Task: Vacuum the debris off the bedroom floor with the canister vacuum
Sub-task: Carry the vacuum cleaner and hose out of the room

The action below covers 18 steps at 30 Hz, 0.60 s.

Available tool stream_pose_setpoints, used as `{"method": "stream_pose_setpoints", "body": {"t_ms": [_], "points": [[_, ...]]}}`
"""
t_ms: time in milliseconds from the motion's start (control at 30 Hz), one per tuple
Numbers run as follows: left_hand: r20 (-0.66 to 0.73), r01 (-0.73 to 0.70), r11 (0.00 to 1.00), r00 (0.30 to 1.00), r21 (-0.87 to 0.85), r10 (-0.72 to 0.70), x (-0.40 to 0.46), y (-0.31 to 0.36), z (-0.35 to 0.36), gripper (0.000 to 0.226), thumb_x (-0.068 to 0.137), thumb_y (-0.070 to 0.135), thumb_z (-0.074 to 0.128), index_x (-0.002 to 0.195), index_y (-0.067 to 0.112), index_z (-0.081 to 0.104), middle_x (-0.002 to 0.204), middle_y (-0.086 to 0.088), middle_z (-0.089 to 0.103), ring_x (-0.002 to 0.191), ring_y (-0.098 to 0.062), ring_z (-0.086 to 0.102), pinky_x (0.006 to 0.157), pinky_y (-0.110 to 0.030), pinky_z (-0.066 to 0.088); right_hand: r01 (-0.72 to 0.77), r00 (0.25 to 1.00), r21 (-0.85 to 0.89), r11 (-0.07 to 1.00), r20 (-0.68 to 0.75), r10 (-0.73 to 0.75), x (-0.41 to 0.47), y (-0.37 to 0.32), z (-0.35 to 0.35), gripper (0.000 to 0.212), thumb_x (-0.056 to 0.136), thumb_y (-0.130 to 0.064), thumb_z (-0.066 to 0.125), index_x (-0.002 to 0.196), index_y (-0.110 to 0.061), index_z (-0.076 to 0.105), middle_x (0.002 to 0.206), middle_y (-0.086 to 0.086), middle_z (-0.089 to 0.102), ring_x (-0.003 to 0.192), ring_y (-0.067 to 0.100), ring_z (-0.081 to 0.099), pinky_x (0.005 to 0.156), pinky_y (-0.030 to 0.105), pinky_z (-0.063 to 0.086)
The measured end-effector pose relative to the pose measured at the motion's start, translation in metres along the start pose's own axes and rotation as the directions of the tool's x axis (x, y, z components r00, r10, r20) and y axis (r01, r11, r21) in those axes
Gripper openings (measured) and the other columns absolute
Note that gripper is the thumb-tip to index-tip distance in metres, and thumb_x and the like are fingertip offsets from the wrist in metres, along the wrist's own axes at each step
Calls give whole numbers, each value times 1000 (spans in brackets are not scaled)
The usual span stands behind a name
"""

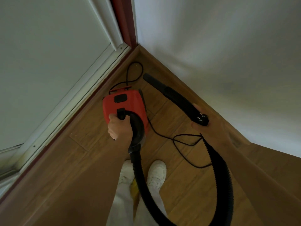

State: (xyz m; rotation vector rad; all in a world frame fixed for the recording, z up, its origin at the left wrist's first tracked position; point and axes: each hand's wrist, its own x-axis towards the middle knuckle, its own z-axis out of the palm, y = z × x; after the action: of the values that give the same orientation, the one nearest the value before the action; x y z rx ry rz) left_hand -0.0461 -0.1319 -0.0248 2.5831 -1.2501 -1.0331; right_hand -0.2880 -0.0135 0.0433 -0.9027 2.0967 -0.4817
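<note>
— Canister vacuum (125, 108), red and black: where does it sit?

— Low in the floor's far corner, where the door frame (97, 75) meets the white wall (228, 46). Whether it rests on the wood floor (65, 168) or hangs just above it cannot be told. The person's left hand (119, 128) is closed around its black carry handle.

— And the right hand (210, 128)?

— It grips the rigid end of the hose (218, 168), and the nozzle (156, 82) points into the corner, near the wall's foot. The hose loops back from that hand, round past the white shoes (157, 173), to the canister's front.

— The cord?

— The thin black power cord (179, 144) lies loose over the floor, one loop behind the canister and more between it and the hose. Its plug is not in view.

— Which step, then?

— Most likely positioning the machine and aiming the nozzle; sweeping looks barely begun. A few pale specks show near the door frame, too small to be sure of.

— Next move?

— Probably setting the canister steady, then lowering the nozzle to skim the boards along the wall edge, keeping the slack cord clear of the tip and the feet.
</note>
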Motion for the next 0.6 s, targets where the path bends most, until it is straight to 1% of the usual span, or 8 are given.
{"method": "stream_pose_setpoints", "body": {"t_ms": [67,100,167,200,267,367,500,600], "points": [[-11,72,997,997,-40,-72,2,-7,2,33,84,26,65,108,7,51,90,-9,57,82,-27,57,69,-36,45,86,996,4,996,-34,-86,7,2,11,61,85,-12,70,135,-37,45,106,-9,62,92,18,64,83,39,54],[-19,99,993,995,-62,-101,3,-11,3,33,84,26,64,108,8,51,90,-9,57,83,-27,57,69,-35,45,108,993,-10,994,-39,-108,10,1,17,61,85,-13,71,136,-35,46,108,-8,62,95,17,63,85,38,53],[-23,125,986,991,-114,-129,6,-19,4,32,83,28,63,106,9,50,88,-6,59,79,-23,58,67,-33,43,120,992,-86,989,-26,-123,16,-3,28,61,86,-17,70,139,-32,46,110,-10,62,95,9,60,81,27,50],[-17,123,982,992,-140,-127,7,-23,5,31,83,29,63,104,11,50,87,-6,62,78,-22,61,65,-32,43,128,991,-105,986,-17,-130,19,-4,33,61,86,-18,69,140,-31,45,112,-9,63,96,8,59,80,25,50],[-2,122,977,992,-174,-124,10,-28,5,29,80,31,63,100,15,49,85,-8,67,75,-24,66,63,-32,48,152,988,-119,981,14,-152,24,-9,40,61,86,-19,69,141,-31,44,117,-5,65,99,11,61,81,27,51],[11,107,978,994,-179,-106,8,-31,5,28,80,30,63,98,16,48,83,-10,67,73,-25,67,65,-34,52,185,982,-139,973,54,-179,33,-16,48,62,86,-21,69,141,-33,44,117,0,66,98,13,63,81,34,55],[7,105,977,994,-188,-105,-1,-41,4,27,80,29,63,97,18,45,82,-9,66,72,-26,66,64,-34,52,237,971,-159,959,84,-226,41,-20,56,63,85,-24,70,142,-33,43,114,-2,66,93,10,61,74,23,48],[17,149,964,989,-221,-149,-3,-49,1,26,81,29,63,96,18,44,81,-8,64,71,-27,67,67,-39,56,235,971,-167,958,93,-222,42,-19,60,63,85,-24,70,142,-35,43,117,-4,65,97,9,60,76,23,48]]}}
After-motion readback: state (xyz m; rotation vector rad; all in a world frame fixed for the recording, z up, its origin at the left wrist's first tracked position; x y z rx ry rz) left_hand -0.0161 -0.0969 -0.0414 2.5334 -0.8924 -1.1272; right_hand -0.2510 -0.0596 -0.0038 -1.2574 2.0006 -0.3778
